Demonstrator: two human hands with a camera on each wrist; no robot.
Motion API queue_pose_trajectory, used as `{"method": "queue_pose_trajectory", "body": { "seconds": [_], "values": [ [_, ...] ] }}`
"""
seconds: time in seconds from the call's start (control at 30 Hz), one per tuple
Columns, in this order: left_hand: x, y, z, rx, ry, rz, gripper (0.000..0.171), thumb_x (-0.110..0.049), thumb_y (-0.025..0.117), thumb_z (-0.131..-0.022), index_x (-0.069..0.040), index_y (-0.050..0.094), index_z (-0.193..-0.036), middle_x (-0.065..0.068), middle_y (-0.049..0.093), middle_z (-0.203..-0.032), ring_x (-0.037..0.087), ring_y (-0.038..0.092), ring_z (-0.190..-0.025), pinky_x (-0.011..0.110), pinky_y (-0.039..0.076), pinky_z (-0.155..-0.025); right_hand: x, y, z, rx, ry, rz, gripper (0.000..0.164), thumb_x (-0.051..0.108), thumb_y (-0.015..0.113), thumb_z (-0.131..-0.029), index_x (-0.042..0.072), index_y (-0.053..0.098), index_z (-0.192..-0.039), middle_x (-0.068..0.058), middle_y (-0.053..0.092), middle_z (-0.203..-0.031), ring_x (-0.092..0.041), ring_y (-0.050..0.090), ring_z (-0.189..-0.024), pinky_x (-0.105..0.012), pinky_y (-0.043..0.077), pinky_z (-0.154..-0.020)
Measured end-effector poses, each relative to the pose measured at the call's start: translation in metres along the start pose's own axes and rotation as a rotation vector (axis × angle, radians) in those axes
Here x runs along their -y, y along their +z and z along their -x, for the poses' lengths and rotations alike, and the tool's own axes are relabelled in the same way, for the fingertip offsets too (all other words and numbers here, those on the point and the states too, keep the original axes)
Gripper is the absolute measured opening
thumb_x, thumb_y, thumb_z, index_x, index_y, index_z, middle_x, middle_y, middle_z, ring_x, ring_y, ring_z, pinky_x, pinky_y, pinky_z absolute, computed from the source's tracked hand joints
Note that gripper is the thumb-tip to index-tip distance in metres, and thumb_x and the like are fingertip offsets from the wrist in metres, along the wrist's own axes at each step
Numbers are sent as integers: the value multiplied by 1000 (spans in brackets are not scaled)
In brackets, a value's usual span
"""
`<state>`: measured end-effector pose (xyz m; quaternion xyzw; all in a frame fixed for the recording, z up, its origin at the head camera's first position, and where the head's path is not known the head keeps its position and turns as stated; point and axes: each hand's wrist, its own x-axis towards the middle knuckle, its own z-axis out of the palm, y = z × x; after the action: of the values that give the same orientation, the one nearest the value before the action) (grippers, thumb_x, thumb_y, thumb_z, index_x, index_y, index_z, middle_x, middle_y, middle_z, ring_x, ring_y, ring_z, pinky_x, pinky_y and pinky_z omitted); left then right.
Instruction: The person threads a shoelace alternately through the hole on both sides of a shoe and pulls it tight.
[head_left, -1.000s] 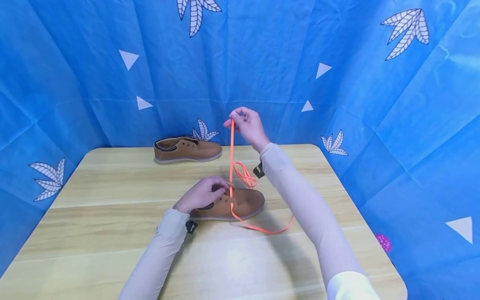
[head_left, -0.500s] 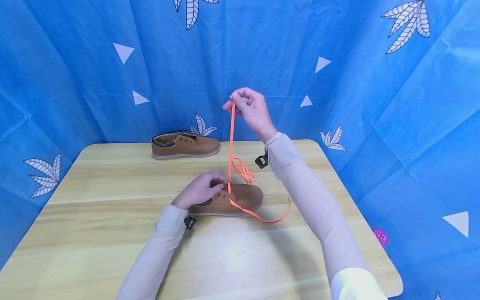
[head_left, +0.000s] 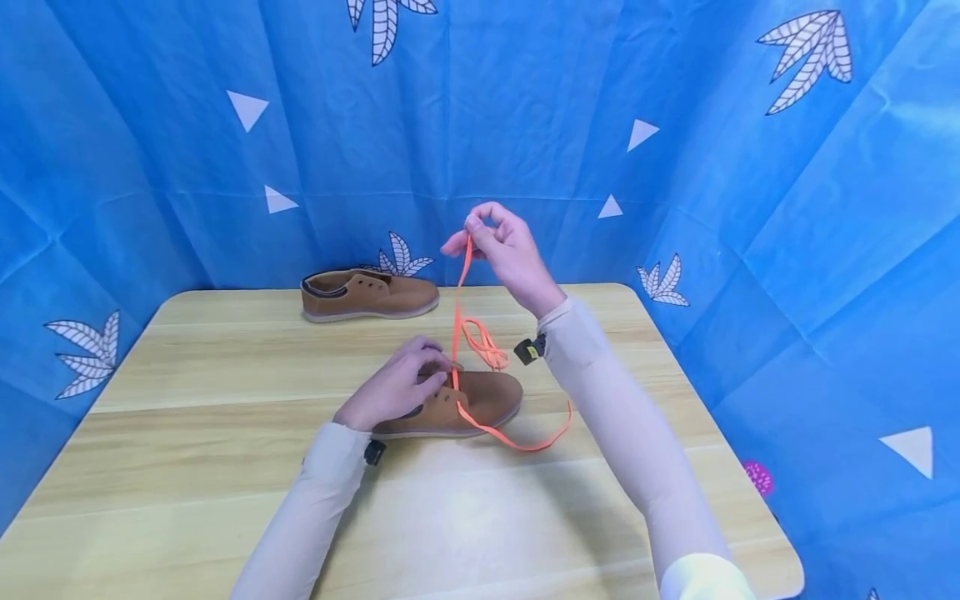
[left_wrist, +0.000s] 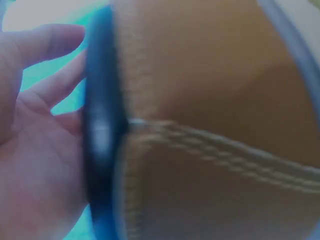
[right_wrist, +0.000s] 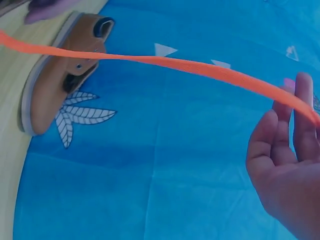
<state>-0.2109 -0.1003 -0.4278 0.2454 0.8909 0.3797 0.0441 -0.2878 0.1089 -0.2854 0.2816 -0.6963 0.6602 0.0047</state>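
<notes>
A brown shoe [head_left: 491, 396] lies on its sole on the table, toe to the right. My left hand [head_left: 397, 385] is at its opening, fingers bent, holding the far eyelet flap; the fingertips are partly hidden. The left wrist view shows the shoe's stitched side and dark collar [left_wrist: 102, 120] up close. Above the shoe, my right hand [head_left: 510, 254] pinches an orange shoelace [head_left: 457, 325] that runs up from the eyelets, slightly slack. The lace's other end curves over the table in front of the toe. In the right wrist view, the lace [right_wrist: 210, 70] leads to the right hand [right_wrist: 290, 165].
A second brown shoe [head_left: 405, 297], with no lace in its visible eyelets, stands at the table's back edge. A looped bundle of orange lace [head_left: 486, 346] lies just behind the near shoe. Blue patterned cloth [head_left: 540, 150] hangs around the wooden table [head_left: 225, 400].
My right hand first rose, drawing the lace straight, then came down a little, and the lace now bends. The lace's front end slid slightly toward the shoe. My left hand stayed at the shoe.
</notes>
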Motion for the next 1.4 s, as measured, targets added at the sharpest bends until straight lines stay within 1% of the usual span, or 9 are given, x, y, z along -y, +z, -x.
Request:
{"method": "queue_pose_trajectory", "body": {
  "seconds": [0.1, 0.23, 0.3, 0.43, 0.53, 0.63, 0.83, 1.0, 1.4],
  "values": [
    [-7, -2, -1, -93, -15, 12, 23, -21, 65, -101, -10, 70, -121, 9, 58, -131, 28, 57, -120, 50, 53, -103, 2, 0, 6, 31, -35, -5, 14, 19, 52, -109, 12, 61, -102, 4, 78, -89, -18, 74, -94, -33, 56, -89],
    [-13, -2, -6, -169, -42, 82, 25, -20, 64, -102, -8, 67, -124, 9, 67, -112, 24, 64, -99, 39, 57, -82, 5, 1, 15, 86, -75, 13, 15, 14, 53, -108, 10, 66, -101, 1, 75, -90, -20, 70, -95, -31, 50, -88],
    [-16, -1, -7, -160, -47, 152, 25, -22, 62, -104, -7, 68, -122, 11, 71, -103, 23, 65, -89, 33, 55, -75, 7, 2, 21, 106, -97, 32, 16, 12, 53, -108, 9, 67, -101, -2, 74, -92, -21, 70, -96, -31, 49, -87],
    [-24, -3, -6, -102, -83, 396, 27, -25, 55, -107, -6, 73, -114, 11, 66, -82, 19, 57, -66, 25, 46, -56, 11, 3, 30, 132, -136, 58, 16, 9, 54, -107, 3, 68, -102, -11, 73, -92, -21, 66, -85, -29, 49, -78],
    [-26, -4, -4, -72, -119, 551, 31, -26, 51, -109, -4, 73, -113, 5, 56, -71, 14, 44, -53, 23, 35, -47, 14, 4, 34, 152, -168, 69, 16, 7, 54, -107, 0, 67, -102, -8, 74, -90, -21, 60, -76, -27, 48, -70],
    [-24, -4, -5, -44, -139, 615, 32, -27, 50, -110, -4, 73, -115, 0, 54, -68, 10, 40, -50, 22, 31, -46, 19, 4, 34, 153, -206, 74, 18, 8, 53, -107, -1, 67, -102, -2, 74, -88, -23, 57, -71, -27, 49, -66],
    [-20, 2, -6, 20, -141, 570, 32, -27, 54, -108, -1, 72, -115, 5, 57, -73, 16, 47, -57, 23, 37, -50, 26, 3, 27, 129, -244, 73, 19, 11, 52, -108, 1, 66, -101, -4, 73, -87, -31, 53, -63, -32, 46, -56],
    [-18, 9, -9, 52, -107, 558, 38, -30, 55, -108, 6, 69, -112, 19, 63, -83, 29, 53, -66, 26, 42, -55, 27, 2, 21, 72, -235, 65, 17, 10, 53, -107, 1, 66, -100, -4, 72, -83, -31, 57, -65, -33, 53, -63],
    [-7, 16, -12, 53, -175, 518, 34, -22, 53, -108, 0, 64, -132, 16, 71, -99, 22, 65, -88, 27, 55, -76, 32, 5, 1, -102, -225, 13, 17, 12, 56, -106, 1, 67, -99, -1, 74, -80, -21, 62, -66, -28, 56, -67]
  ]
}}
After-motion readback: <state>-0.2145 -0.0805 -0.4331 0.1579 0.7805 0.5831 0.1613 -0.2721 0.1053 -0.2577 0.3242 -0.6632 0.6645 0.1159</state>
